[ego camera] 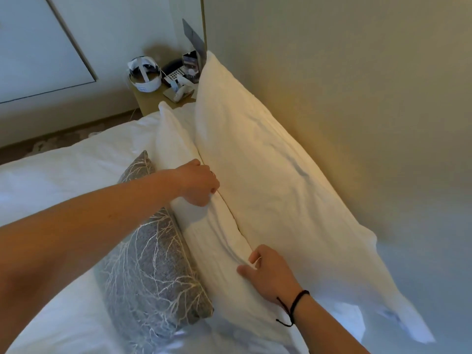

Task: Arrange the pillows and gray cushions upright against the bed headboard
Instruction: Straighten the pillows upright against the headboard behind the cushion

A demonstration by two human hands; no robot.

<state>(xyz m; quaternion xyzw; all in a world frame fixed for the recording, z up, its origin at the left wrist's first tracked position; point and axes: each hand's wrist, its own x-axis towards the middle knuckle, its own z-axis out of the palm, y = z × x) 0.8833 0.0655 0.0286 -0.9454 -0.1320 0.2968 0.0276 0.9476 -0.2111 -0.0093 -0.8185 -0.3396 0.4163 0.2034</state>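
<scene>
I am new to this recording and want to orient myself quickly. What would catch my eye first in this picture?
Two big white pillows stand out first: the back pillow leans on the headboard, and the front pillow stands before it. The left hand and right hand both grip the front pillow's top edge. A gray cushion with a white branch pattern stands in front, at the left.

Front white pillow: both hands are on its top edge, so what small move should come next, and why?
Probably tip the front pillow back flush against the rear pillow, which already leans on the headboard. Left hand and right hand pinch its top edge; the gray cushion stands in front.
</scene>
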